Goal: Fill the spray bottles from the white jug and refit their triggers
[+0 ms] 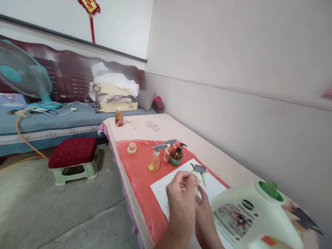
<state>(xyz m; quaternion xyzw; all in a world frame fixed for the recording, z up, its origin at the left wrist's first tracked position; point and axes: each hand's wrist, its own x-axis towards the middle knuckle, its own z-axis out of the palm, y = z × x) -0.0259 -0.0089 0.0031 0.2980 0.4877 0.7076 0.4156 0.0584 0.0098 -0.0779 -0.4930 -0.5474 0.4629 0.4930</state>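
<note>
My left hand (181, 203) and my right hand (204, 214) are closed together over a small spray bottle (199, 173) with a grey trigger head. It stands on a white cloth (166, 187) spread on a red mat (138, 167). The bottle's body is mostly hidden behind my fingers. A large pale green jug (258, 220) with an open green mouth lies tilted right beside my right hand.
Further along the table (225, 160) stand an orange spray bottle (155, 161), a brown pump bottle (176, 155), a round cap (132, 148) and a small jar (119, 117). A red stool (72, 155), a fan (18, 72) and a bench are to the left.
</note>
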